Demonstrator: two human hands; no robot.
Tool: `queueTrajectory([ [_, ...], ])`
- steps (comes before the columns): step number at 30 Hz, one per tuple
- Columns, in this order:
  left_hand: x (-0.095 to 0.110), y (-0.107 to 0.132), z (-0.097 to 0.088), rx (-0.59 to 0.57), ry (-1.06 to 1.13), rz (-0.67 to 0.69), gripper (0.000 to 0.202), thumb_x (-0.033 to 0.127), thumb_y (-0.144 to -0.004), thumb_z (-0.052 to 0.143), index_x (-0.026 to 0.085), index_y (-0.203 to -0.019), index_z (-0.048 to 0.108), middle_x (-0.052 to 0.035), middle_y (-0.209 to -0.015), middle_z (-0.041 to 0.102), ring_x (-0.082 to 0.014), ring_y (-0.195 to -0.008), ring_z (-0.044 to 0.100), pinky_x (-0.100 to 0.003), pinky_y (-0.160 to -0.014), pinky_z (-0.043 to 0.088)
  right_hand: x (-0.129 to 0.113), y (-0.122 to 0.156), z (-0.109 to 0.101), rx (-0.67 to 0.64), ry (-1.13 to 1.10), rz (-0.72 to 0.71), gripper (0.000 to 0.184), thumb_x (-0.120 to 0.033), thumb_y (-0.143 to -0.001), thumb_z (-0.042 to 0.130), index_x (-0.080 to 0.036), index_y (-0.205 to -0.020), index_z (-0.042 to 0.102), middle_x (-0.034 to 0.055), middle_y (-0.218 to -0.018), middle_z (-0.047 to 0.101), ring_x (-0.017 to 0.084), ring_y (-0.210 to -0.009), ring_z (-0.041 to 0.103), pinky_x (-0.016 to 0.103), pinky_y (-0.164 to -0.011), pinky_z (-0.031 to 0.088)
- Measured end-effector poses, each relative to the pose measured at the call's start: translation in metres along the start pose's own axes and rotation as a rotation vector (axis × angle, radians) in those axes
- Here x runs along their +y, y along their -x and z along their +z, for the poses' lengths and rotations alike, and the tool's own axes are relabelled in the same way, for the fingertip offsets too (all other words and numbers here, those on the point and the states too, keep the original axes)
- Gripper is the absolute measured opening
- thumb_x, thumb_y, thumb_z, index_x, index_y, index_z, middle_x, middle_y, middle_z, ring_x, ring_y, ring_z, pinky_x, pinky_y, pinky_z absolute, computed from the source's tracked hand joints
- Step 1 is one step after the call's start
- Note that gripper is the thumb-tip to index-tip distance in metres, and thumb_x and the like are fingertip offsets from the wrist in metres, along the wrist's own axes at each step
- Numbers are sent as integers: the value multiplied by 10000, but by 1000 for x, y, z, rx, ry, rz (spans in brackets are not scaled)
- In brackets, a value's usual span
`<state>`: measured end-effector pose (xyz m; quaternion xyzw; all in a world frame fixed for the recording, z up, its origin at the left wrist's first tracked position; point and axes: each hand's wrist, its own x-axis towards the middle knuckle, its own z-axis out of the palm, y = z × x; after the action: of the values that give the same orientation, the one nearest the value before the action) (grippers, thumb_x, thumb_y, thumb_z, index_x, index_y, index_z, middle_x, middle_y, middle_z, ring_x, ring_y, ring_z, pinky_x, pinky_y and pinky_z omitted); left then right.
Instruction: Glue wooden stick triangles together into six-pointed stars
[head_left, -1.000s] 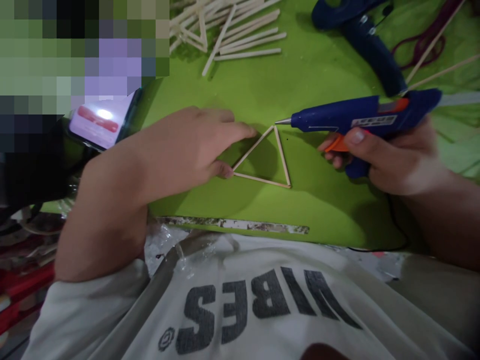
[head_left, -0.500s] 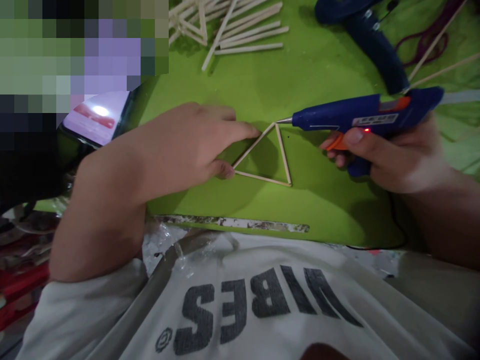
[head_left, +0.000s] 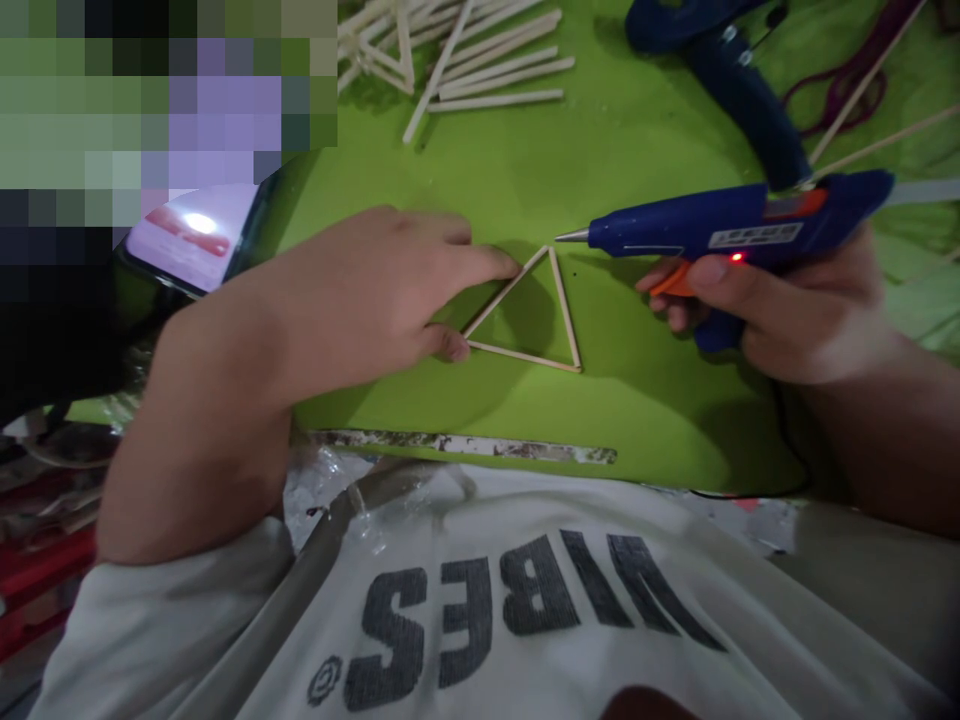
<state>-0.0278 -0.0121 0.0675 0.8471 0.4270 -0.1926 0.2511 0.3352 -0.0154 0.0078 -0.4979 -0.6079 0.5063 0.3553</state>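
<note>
A triangle of three thin wooden sticks (head_left: 523, 355) lies flat on the green tabletop (head_left: 450, 400). My left hand (head_left: 412, 280) steadies it: the thumb is at the left corner and the index fingertip presses on the left stick. In my right hand (head_left: 795, 310) is a blue hot glue gun (head_left: 690, 225), its red light on and my fingers around the grip at the orange trigger (head_left: 670, 281). Its metal nozzle (head_left: 574, 236) points left, a small distance from the triangle's top corner.
Loose wooden sticks (head_left: 502, 75) and joined stick pieces (head_left: 386, 60) lie at the back. A dark blue tool handle (head_left: 750, 100) and purple-red scissors (head_left: 840, 100) are at the back right. A phone (head_left: 191, 240) stands left. A worn flat strip (head_left: 480, 446) lies near the front edge.
The glue gun's nozzle has drawn slightly up and away from the triangle's top corner, where it was touching or almost touching. My left hand keeps its place on the triangle.
</note>
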Motion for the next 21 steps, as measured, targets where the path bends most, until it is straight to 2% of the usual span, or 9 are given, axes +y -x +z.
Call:
queueTrajectory([
  [4, -2, -2, 3, 26, -8, 23, 952, 507, -1166, 962, 417, -1989, 491, -88, -1768, 753, -442, -1528, 774, -606, -1292, 638, -1, 1, 3, 25, -6, -16, 602, -768, -835, 1184, -251, -773, 883, 44, -786, 880, 171, -622, 756, 291, -507, 594],
  [9, -6, -3, 9, 67, -7, 49, 942, 496, -1147, 987, 398, -1965, 529, -77, -1685, 779, -443, -1476, 790, -632, -1302, 638, 0, 1, 4, 7, 34, -41, 598, -701, -919, 1148, -233, -711, 840, 54, -734, 834, 173, -643, 748, 290, -524, 575],
  [15, -15, 1, 16, 128, 12, 98, 899, 523, -1164, 964, 424, -1950, 538, -58, -1631, 804, -417, -1405, 812, -591, -1211, 661, 1, 2, 6, 20, 9, -54, 607, -799, -837, 1168, -245, -818, 922, 25, -760, 858, 135, -539, 677, 279, -446, 503],
  [21, -17, 1, 18, 148, 17, 114, 883, 535, -1156, 977, 426, -1926, 557, -45, -1660, 803, -402, -1417, 820, -601, -1200, 671, 2, 2, 3, -21, 62, -80, 635, -819, -905, 1117, -243, -790, 875, 7, -689, 786, 137, -541, 667, 290, -467, 505],
])
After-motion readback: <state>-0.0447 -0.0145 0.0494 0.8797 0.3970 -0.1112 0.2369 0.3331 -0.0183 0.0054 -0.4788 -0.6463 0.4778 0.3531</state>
